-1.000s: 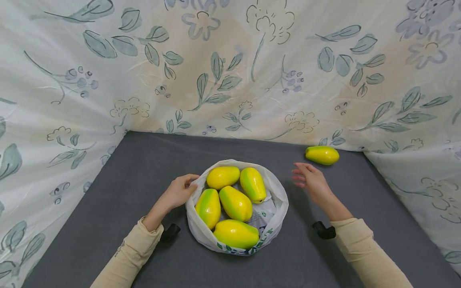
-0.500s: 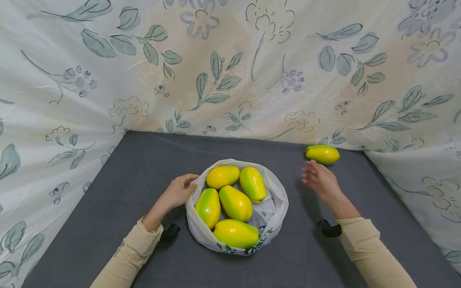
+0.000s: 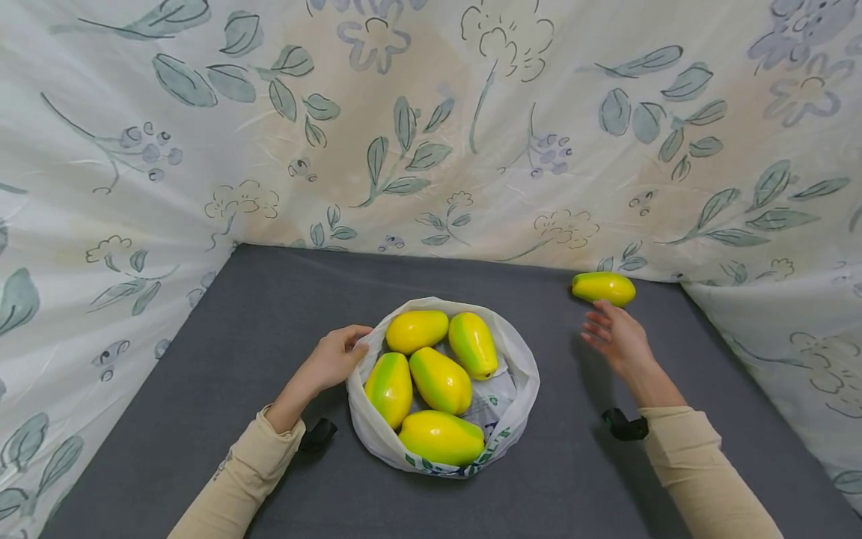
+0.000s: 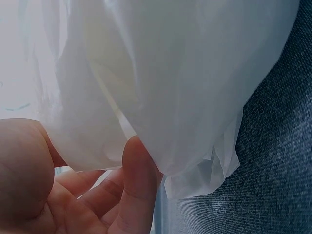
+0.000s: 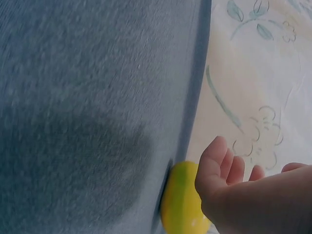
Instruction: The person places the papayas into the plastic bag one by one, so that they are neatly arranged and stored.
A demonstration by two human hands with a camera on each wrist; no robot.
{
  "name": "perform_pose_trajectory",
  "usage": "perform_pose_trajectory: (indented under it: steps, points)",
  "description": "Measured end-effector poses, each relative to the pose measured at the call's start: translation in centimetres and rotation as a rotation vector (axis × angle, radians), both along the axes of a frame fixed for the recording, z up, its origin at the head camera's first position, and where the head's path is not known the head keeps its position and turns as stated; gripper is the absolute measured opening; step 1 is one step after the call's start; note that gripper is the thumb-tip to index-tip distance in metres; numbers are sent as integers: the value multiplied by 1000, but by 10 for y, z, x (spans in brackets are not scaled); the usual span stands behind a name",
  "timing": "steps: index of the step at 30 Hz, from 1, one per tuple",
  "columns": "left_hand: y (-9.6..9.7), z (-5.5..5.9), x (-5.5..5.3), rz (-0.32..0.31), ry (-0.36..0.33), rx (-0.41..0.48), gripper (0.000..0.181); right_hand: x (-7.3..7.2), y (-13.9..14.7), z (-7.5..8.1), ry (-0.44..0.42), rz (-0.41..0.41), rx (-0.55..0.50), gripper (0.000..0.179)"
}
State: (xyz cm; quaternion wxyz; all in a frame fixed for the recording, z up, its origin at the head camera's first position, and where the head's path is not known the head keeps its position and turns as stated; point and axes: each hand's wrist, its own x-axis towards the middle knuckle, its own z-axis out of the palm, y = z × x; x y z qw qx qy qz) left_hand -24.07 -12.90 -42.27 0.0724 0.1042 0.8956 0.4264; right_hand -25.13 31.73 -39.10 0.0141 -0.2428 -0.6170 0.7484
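My left hand [image 3: 333,358] pinches the rim of a white plastic bag [image 3: 524,374]; in the left wrist view the thin plastic [image 4: 170,87] passes between thumb and fingers. Several yellow-green papayas [image 3: 441,380] lie inside the wide-mouthed bag. One more papaya [image 3: 601,287] lies on its side at the back right of the table. Just in front of it is my right hand [image 3: 619,343], its fingers loosely bent and holding nothing. From the right wrist, the hand [image 5: 239,190] overlaps part of that papaya [image 5: 180,204].
A dark grey cloth [image 3: 222,389] covers the table. Floral fabric [image 3: 431,135] hangs along the back edge and down both sides, close behind the lone papaya. Black straps with small mounts [image 3: 625,425] sit at the wrists.
My right hand has moved rightward and slightly forward, closer to the lone papaya. The left hand, the bag and the papayas stay where they were.
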Motion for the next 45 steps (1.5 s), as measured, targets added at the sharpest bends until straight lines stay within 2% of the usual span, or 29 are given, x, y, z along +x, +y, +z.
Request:
perform_pose_trajectory:
  steps: [5,9,17,20,23,26,30,39,45]
  points:
    - [0,0,0,0,-1,1,36,-6,9,-8,-7,-96,40,31]
    - [0,-1,-1,-3,4,-1,35,-8,15,-10,-4,-142,86,35]
    - [-1,-2,0,1,-3,2,35,-16,27,-8,-32,-149,70,32]
    - [-1,-2,-1,-3,0,1,35,-25,43,-21,-38,-156,104,42]
    - [-2,-2,-1,-1,2,1,36,-38,64,-43,-36,-170,154,62]
    - [-2,-3,-1,-8,9,3,35,-47,82,-61,-35,-188,156,78]
    - [-2,-3,-2,-9,6,2,35,-54,92,-74,-46,-237,167,82]
    - [-2,-3,-1,-8,5,0,36,-59,95,-68,-125,-313,183,80]
    - [-2,-3,-1,-3,1,0,36,-60,101,-63,-181,-324,170,76]
